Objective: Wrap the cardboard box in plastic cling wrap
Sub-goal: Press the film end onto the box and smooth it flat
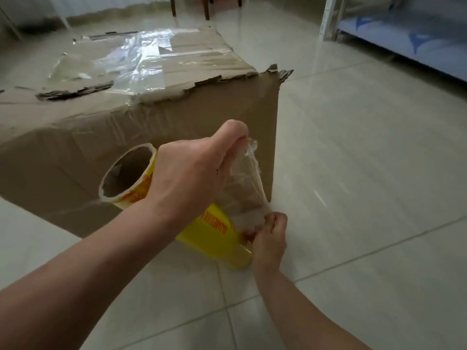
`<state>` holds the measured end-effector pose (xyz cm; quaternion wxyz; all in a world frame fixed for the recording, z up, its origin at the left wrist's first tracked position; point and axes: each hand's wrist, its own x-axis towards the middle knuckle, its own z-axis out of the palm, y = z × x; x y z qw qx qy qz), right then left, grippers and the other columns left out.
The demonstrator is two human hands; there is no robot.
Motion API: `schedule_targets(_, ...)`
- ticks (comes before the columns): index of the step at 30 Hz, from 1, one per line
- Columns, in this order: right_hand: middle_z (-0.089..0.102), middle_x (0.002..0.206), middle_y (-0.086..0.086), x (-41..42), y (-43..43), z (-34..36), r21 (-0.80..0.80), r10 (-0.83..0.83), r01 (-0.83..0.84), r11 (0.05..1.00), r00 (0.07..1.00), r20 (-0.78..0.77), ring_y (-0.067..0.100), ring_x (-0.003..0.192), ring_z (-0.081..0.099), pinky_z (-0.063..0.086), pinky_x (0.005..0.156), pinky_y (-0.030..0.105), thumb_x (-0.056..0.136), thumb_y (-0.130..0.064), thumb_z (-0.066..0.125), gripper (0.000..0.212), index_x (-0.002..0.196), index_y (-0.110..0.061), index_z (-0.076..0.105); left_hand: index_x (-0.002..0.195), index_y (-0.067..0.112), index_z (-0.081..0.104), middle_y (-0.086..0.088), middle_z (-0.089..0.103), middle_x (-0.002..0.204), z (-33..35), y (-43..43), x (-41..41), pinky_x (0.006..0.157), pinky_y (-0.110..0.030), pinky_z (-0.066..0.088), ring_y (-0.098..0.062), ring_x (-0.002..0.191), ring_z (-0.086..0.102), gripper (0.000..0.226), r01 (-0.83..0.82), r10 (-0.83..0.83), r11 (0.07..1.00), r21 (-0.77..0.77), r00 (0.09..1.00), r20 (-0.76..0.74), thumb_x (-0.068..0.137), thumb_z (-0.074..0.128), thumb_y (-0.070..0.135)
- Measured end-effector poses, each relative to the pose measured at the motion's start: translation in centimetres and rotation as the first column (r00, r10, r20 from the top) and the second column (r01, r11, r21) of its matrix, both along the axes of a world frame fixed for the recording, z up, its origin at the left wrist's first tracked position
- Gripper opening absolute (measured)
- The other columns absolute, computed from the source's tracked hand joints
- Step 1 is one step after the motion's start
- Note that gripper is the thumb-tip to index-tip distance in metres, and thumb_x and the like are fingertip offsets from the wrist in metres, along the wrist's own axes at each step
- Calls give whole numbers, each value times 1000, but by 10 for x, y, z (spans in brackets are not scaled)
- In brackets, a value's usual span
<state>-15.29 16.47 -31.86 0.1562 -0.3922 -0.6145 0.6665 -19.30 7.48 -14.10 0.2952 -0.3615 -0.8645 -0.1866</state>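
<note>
Head view: we look down on a floor job, both of our bare arms reaching in from the bottom edge.
Cardboard box [151, 117]: it sits on the tiled floor [366, 178], filling the left and centre. Its top edge is torn and ragged, and its near right corner stands just behind our hands.
Film on the box [131, 56]: we see shiny, wrinkled plastic lying over the top face, with some clinging down the near side.
Cling wrap roll [214, 238]: a yellow roll with red print, tilted. Its open cardboard core [129, 173] faces up and left, and its other end is low beside our right hand. It passes under our left wrist, in front of the box's near side. We cannot tell what carries it.
Film sheet [242, 188]: a clear, streaked piece is stretched off the roll between our two hands, just in front of the box corner.
Left hand [192, 178]: its fingers [236, 137] are curled tight, pinching the bunched upper end of the film sheet.
Right hand [270, 238]: its fingers [271, 219] are bent and nip the lower edge of the film sheet, right against the roll.
Background: chair legs [189, 6] are at the top, and a metal rack with a blue patterned surface [404, 34] is at the upper right, well apart from the box.
</note>
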Motion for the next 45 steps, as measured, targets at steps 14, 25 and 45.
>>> schedule_targets(14, 52, 73, 2, -48, 7, -15, -34, -74, 76, 997, 996, 42, 18, 65, 51, 43, 58, 33, 101, -25, 27, 21, 87, -17, 39, 90, 19, 63, -6, 55, 81, -10, 53, -42, 73, -35, 20, -23, 79, 40, 23, -292, 230, 943, -158, 917, -325, 99, 45, 30)
schedule_targets(25, 36, 80, -3, -72, 12, -20, 29, -122, 118, 993, 963, 240, 31, 85, 55, 49, 79, 48, 101, -34, 26, 19, 89, -23, 37, 81, 22, 73, 0, 66, 67, -9, 75, -56, 64, -27, 31, -22, 59, 60, 24, -212, 205, 977, -14, 960, -190, 93, 53, 29)
schedule_targets(45, 62, 66, 3, -75, 21, -14, -491, -106, 125, 862, 992, 67, 16, 57, 58, 52, 64, 36, 99, -34, 41, 24, 93, -11, 44, 94, 19, 66, 1, 64, 60, -9, 77, -41, 46, -20, 26, -21, 47, 57, 19, -257, 257, 966, 15, 966, -27, 96, 52, 30)
